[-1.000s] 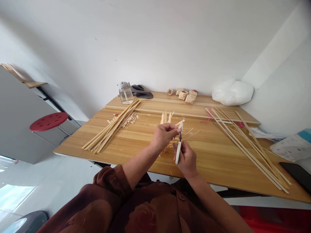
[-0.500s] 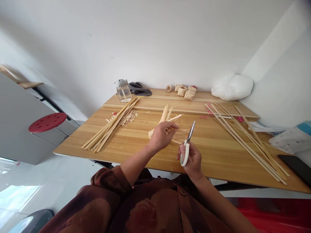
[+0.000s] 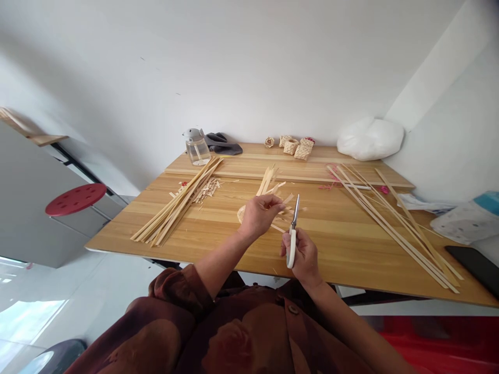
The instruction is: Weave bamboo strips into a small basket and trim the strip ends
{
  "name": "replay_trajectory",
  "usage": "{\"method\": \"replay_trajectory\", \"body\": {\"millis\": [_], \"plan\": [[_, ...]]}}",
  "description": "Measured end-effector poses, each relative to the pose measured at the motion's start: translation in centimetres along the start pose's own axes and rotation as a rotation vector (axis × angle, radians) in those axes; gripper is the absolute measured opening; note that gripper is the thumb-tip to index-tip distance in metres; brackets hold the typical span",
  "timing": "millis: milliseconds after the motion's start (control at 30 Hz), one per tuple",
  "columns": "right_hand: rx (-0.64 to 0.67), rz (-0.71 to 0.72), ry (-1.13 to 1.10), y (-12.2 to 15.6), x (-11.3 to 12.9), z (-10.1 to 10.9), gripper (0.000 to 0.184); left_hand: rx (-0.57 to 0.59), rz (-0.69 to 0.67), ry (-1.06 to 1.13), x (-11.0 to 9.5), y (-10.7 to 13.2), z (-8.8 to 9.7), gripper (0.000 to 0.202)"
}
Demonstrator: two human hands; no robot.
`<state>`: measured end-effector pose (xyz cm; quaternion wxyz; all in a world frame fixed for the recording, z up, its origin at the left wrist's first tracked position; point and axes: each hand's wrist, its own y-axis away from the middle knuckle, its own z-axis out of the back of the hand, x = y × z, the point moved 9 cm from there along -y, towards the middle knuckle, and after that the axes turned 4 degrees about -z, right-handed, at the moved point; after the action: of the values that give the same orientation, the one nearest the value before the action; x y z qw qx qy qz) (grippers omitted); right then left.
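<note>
A pair of white-handled scissors (image 3: pixel 293 228) is in my right hand (image 3: pixel 306 257), its blades pointing up and away from me, seemingly together. My left hand (image 3: pixel 259 214) lies over a partly woven piece of pale flat strips (image 3: pixel 266 180) on the table. Its thumb and forefinger are pinched on one short strip end (image 3: pixel 288 199), just left of the scissor blades. Several strip ends fan out beyond and to the right of that hand. Most of the woven body is hidden under the hand; only a rounded edge shows at its left.
A bundle of long strips (image 3: pixel 179 202) and small cuttings (image 3: pixel 206 191) lie left. More long strips (image 3: pixel 393 228) and a black phone (image 3: pixel 473 267) are right. Along the back stand a water jug (image 3: pixel 197 148), small woven baskets (image 3: pixel 291 146) and a white bag (image 3: pixel 371 140).
The scissors and my right hand have moved left, closer to my left hand. My left thumb and forefinger have closed on a strip end.
</note>
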<state>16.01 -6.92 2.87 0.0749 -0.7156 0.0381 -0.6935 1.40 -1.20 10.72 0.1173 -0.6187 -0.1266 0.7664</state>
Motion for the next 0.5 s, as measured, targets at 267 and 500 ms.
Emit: {"method": "replay_trajectory", "body": {"millis": [267, 500], "plan": [[-0.014, 0.038, 0.112, -0.1, 1.2, 0.5, 0.035, -0.039, 0.128, 0.255, 1.5, -0.3, -0.2, 0.031], [0.041, 0.041, 0.169, 0.2, 1.4, -0.5, 0.029, -0.071, 0.157, 0.32, 0.7, -0.2, -0.1, 0.025]]}}
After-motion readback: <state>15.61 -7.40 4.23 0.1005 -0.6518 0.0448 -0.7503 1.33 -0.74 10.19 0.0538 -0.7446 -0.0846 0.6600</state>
